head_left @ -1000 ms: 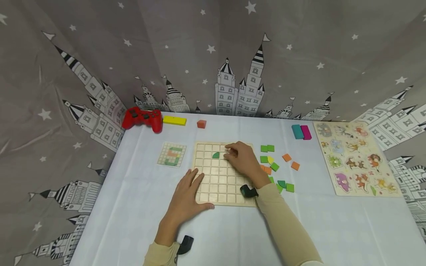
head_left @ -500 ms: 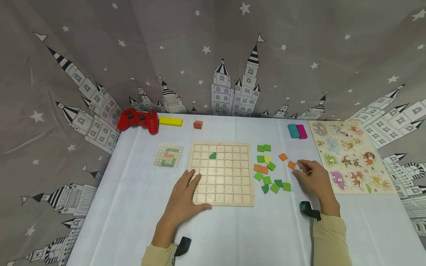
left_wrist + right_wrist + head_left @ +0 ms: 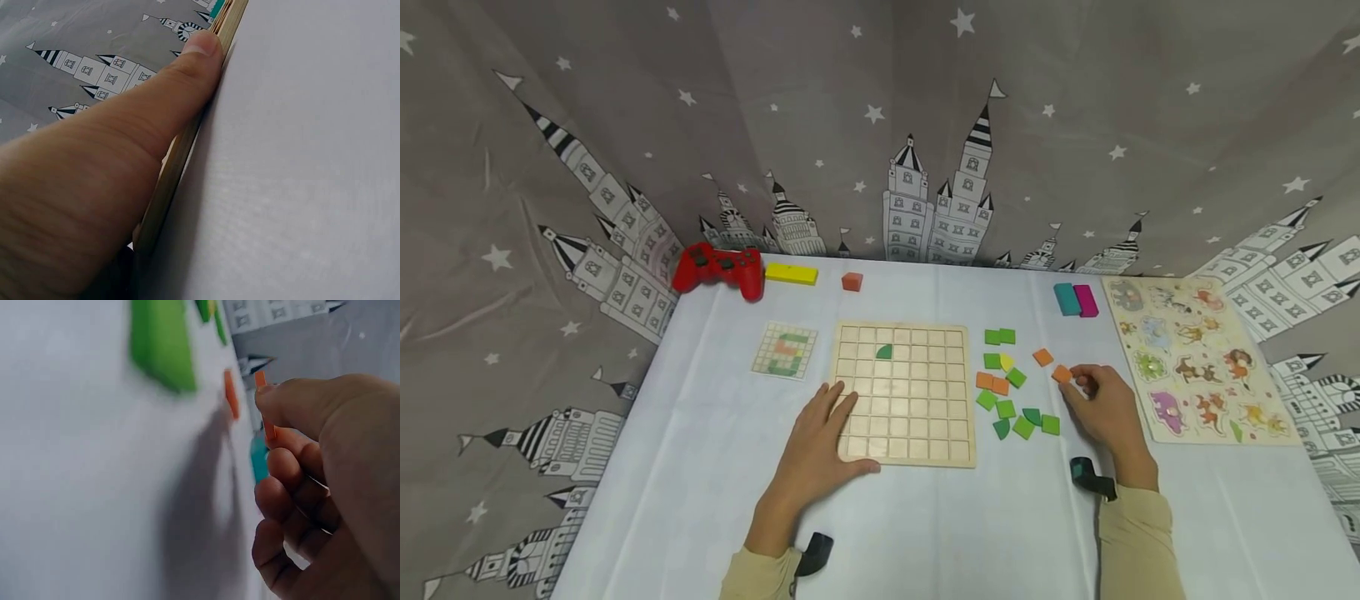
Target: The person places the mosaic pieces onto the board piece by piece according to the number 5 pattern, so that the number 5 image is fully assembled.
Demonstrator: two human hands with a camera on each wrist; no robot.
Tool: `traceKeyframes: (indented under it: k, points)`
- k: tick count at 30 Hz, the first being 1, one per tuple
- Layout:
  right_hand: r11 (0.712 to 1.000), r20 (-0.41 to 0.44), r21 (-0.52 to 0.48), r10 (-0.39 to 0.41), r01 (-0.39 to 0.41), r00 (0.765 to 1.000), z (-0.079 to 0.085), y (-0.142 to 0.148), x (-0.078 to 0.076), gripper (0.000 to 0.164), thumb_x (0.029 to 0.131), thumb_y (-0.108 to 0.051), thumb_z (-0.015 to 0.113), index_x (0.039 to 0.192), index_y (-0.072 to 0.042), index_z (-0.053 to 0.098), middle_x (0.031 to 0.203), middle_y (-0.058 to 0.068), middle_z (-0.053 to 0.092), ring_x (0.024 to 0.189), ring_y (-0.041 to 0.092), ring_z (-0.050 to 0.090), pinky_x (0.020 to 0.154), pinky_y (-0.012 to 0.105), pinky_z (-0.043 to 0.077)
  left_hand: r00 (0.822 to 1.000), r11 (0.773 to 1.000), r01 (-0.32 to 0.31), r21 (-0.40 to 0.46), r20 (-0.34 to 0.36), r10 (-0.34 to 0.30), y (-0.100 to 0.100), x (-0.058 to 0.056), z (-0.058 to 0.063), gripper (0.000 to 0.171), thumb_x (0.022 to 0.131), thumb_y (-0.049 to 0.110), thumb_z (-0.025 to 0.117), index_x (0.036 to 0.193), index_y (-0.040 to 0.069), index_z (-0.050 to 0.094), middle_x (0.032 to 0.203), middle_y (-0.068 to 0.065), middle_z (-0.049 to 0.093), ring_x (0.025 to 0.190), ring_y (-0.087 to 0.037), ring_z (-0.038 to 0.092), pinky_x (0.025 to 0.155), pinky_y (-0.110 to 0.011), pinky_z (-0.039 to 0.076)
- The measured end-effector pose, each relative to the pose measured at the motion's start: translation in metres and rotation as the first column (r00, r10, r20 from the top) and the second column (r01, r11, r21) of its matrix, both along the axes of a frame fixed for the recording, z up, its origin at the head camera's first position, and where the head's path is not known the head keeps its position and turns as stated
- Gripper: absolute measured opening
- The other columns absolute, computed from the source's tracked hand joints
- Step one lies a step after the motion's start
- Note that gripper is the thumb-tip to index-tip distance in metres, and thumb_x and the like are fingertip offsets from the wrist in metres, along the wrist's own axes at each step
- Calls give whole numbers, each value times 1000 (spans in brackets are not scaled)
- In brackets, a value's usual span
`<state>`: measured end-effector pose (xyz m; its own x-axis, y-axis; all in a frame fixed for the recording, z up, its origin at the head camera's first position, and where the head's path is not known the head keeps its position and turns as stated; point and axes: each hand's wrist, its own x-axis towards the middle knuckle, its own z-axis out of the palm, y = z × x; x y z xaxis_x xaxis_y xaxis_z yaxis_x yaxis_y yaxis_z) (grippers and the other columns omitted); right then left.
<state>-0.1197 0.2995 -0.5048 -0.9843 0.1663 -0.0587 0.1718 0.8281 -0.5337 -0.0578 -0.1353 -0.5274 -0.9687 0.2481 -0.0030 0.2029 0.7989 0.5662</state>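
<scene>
My right hand (image 3: 1107, 410) pinches an orange square tile (image 3: 1062, 374) between thumb and forefinger. In the right wrist view the tile (image 3: 269, 419) stands on edge in the grip, held off the white cloth, the other fingers curled below. My left hand (image 3: 820, 443) rests with straight, spread fingers at the lower left corner of a wooden grid board (image 3: 917, 408). Its thumb (image 3: 194, 59) lies along the board's front edge. One dark green quarter-circle tile (image 3: 884, 352) sits in a cell in the board's upper part.
Loose green tiles (image 3: 1005, 409), orange tiles (image 3: 984, 380) and a yellow piece (image 3: 1007, 362) lie right of the board. A pattern card (image 3: 784, 350) lies left. Behind are a red game controller (image 3: 721, 268) and coloured blocks (image 3: 792, 273). An animal puzzle (image 3: 1202, 358) lies far right.
My right hand has moved from over the board to the loose tiles on the right and has picked up an orange square tile. My left hand has stayed at the board's corner.
</scene>
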Motion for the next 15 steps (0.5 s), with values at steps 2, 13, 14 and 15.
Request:
traceKeyframes:
  k: [2,13,14,15]
  points:
    - [1000,-17,-20,3,-3,1000,5,-7,-2,36,97,-24,65,124,-1,64,108,16,58,96,28,51,80,38,44,1000,1000,1,-2,4,-1,0,-1,0,114,67,66,85,157,12,39,168,-11,27,159,-35,15,125,-60,24]
    - [919,-204,-111,352,-378,914,12,-144,-23,31,96,-28,70,120,-8,70,103,9,64,89,22,59,78,38,53,1000,1000,4,-3,-6,-4,1,0,-3,113,68,67,84,157,12,40,168,-11,28,158,-36,17,123,-61,26]
    - [908,-193,-110,380,-405,905,10,-157,-24,30,97,-29,70,119,-10,70,104,7,64,88,20,58,79,37,53,1000,1000,4,-8,-8,-4,1,0,-3,113,68,67,84,157,12,40,168,-11,28,158,-36,17,123,-61,26]
    - [895,-180,-98,413,-434,893,8,-169,-25,30,97,-31,69,120,-12,70,105,5,65,88,18,58,79,37,51,1000,1000,5,-12,-5,-5,1,0,-3,113,69,67,83,157,12,40,168,-11,28,158,-36,16,123,-61,26]
